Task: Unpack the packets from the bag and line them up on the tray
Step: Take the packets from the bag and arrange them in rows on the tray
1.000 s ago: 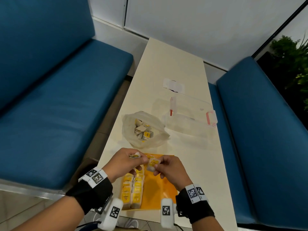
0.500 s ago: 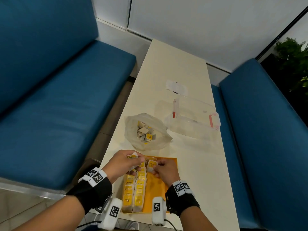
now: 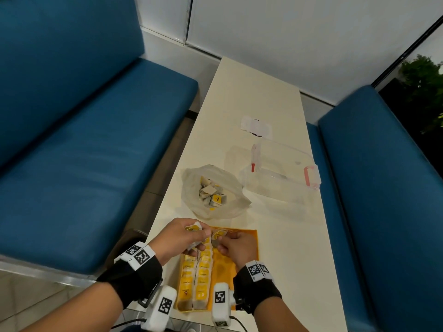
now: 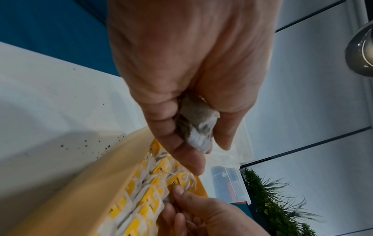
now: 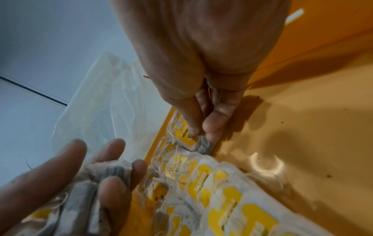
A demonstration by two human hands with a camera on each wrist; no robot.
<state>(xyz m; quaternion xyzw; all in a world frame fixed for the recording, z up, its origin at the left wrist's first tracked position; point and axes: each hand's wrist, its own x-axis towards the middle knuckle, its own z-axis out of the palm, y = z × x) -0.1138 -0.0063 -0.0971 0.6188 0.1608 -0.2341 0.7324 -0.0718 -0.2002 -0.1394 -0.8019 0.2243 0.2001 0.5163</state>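
Note:
An orange tray [image 3: 239,264] lies at the table's near edge with two rows of yellow-tagged tea packets [image 3: 196,281] along its left side. My left hand [image 3: 184,238] hovers over the tray's far left corner, fingers curled round several packets [image 4: 196,126]. My right hand [image 3: 230,243] pinches one packet [image 5: 191,140] between thumb and fingers and holds it down at the far end of the second row. The clear plastic bag [image 3: 213,192] lies open just beyond the tray, with several packets still inside.
A clear lidded container [image 3: 280,171] with red clips stands to the right of the bag. A white card [image 3: 256,127] lies farther back on the cream table [image 3: 282,248]. Blue benches [image 3: 96,149] flank the table on both sides.
My right hand has lowered its packet from mid-air down onto the far end of the second row. The left hand has stayed over the tray's corner with its packets.

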